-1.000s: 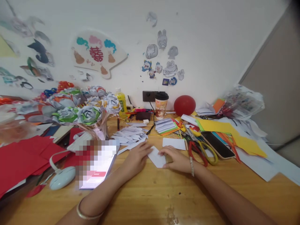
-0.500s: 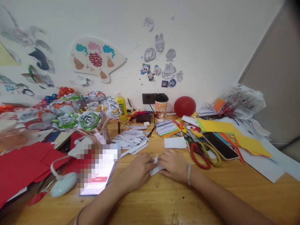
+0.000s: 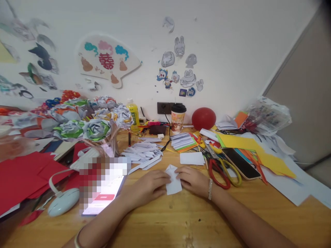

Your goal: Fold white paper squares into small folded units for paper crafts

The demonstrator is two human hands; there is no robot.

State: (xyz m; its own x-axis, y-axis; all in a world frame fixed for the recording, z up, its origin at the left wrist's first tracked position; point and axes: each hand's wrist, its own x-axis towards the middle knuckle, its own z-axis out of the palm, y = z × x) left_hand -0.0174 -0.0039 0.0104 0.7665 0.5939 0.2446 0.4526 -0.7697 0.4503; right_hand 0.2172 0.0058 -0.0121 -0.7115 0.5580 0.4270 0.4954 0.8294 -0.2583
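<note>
Small white folded paper [image 3: 173, 182] pinned flat on wooden tabletop [image 3: 181, 220], dead centre, pressed from both sides. Left hand [image 3: 147, 186] laid on paper's 9 o'clock edge, right hand [image 3: 192, 179] on 3 o'clock edge, fingertips closed together on it. Red-and-yellow scissors [image 3: 222, 169] seen at 2 o'clock of right hand, blank white slip [image 3: 191, 158] at 12 o'clock

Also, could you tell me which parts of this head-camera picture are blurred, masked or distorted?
Head view: the folded white paper piece, touched by the left hand and right hand, is sharp; the lit tablet screen is pixel-masked; the red paper sheets at far left smear; the wide lens tilts the grey wall panel; light is even, shadows soft.
</note>
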